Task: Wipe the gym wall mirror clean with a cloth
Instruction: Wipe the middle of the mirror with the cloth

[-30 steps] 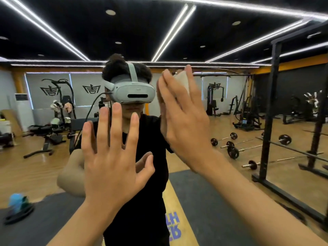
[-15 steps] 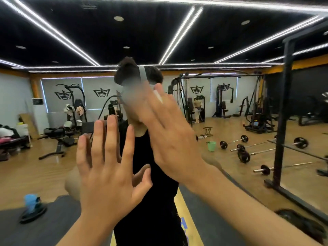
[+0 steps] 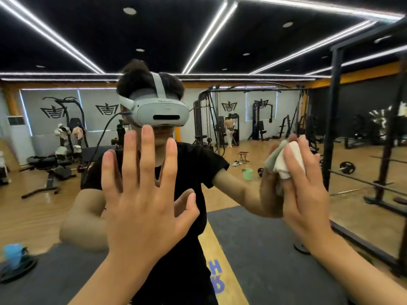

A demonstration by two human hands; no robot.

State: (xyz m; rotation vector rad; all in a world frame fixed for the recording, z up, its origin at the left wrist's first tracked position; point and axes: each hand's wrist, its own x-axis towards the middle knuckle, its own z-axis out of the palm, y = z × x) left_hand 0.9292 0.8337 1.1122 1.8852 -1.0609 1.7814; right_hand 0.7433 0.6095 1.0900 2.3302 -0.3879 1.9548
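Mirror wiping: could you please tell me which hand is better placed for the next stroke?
Right. The right hand presses the bunched cloth against the mirror with straight fingers, so it can likely sweep at once. The left hand is spread open before the glass and holds nothing.

Left hand [image 3: 143, 205] flat on mirror [image 3: 264, 51]; right [image 3: 308, 194] presses cloth [image 3: 284, 164].

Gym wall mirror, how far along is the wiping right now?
Done: hard to say; the large gym wall mirror reflects clearly everywhere in view, with no wiped patch distinguishable. In hand: the right hand presses a bunched white and pale green cloth against the glass at right, while the left hand is spread flat toward the glass. Left: no visible smears mark what remains, so the rest cannot be judged.
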